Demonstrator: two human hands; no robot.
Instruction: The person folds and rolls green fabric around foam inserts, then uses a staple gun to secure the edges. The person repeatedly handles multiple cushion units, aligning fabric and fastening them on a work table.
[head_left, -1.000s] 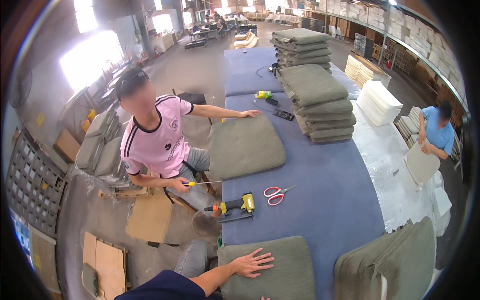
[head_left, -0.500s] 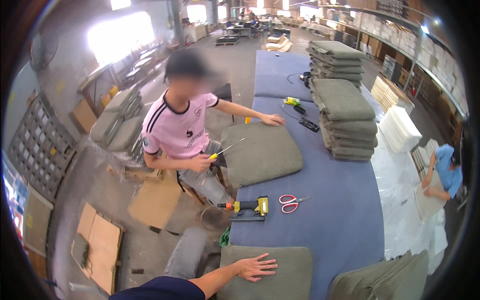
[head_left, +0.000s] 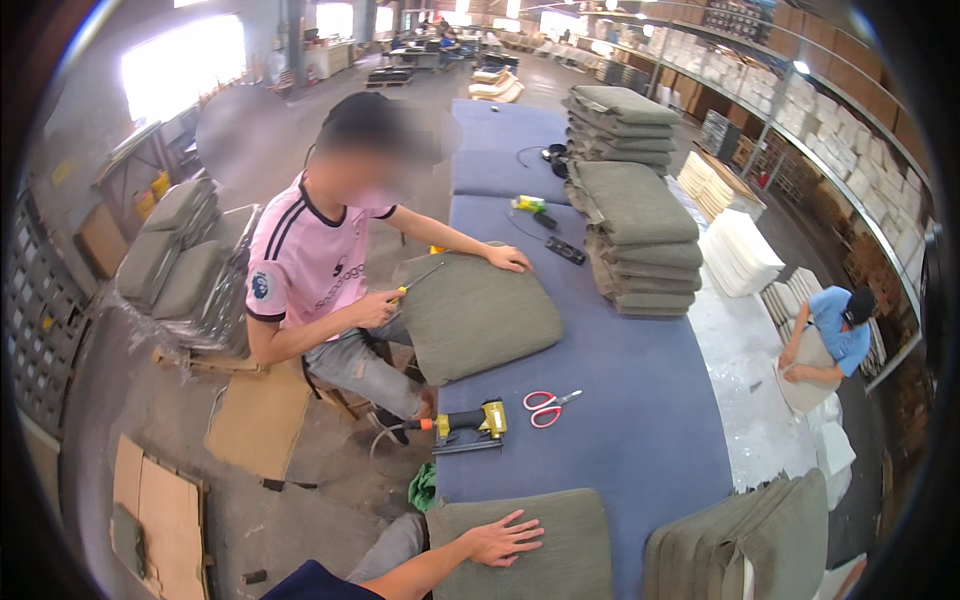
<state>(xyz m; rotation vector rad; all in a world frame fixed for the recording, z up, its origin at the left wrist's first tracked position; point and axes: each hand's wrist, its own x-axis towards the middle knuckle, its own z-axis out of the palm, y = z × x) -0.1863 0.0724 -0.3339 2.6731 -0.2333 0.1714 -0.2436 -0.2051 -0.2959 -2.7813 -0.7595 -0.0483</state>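
Note:
My left hand (head_left: 503,541) lies flat, fingers spread, on a grey-green fabric-covered cushion (head_left: 560,560) at the table's near edge. The forearm comes in from the lower left in a navy sleeve. My right hand is out of the picture. Beyond the cushion a yellow-and-black staple gun (head_left: 470,424) with an orange hose fitting lies at the table's left edge. Red-handled scissors (head_left: 545,408) lie to its right. Across from me, a person in a pink shirt (head_left: 310,245) holds a yellow-handled screwdriver (head_left: 403,291) over another grey-green cushion (head_left: 485,315), their other hand resting on it.
The blue-covered table (head_left: 640,400) bears tall cushion stacks (head_left: 635,215) at the far right. More cushions (head_left: 740,540) stand on edge at the near right. A person in blue (head_left: 838,320) works farther right. Wrapped cushions (head_left: 170,260) and cardboard (head_left: 255,420) are at the left.
The whole view has shifted, moving the scene leftward. The person in pink has leaned toward their cushion, the screwdriver now lower over it. My left hand stays flat on mine.

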